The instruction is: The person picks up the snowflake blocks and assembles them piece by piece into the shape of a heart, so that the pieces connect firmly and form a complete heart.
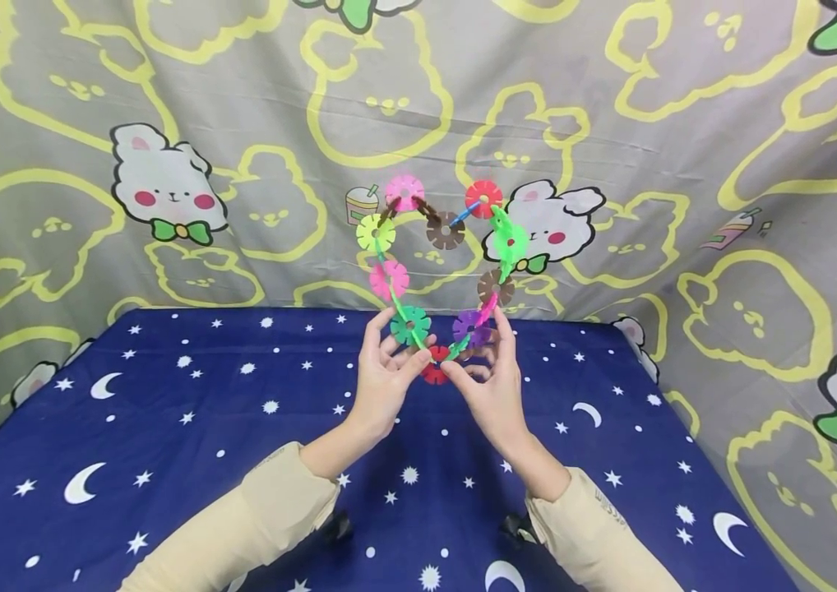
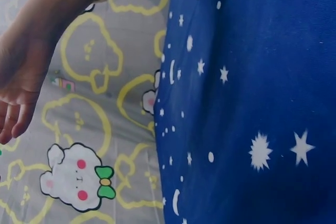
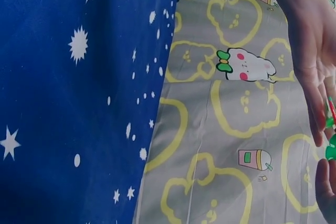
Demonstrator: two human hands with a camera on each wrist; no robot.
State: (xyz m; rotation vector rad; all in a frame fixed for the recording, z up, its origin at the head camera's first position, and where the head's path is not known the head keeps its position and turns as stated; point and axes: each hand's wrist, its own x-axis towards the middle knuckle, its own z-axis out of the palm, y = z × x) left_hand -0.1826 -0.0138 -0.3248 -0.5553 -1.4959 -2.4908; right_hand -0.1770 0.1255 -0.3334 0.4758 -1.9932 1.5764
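In the head view, a heart-shaped ring of notched plastic discs is held upright above the table. Its discs are pink, red, yellow, brown, green and purple, slotted together edge to edge. The left hand grips the lower left of the ring near a dark green disc, its thumb by the red bottom disc. On the other side, the right hand pinches the ring below the purple disc. Only part of the left hand appears in the left wrist view. Green pieces show at the right wrist view's edge.
A dark blue cloth with white moons and stars covers the table. Behind it and along its sides hangs a grey curtain printed with yellow outlines and white cartoon animals. Beige sleeves cover the forearms.
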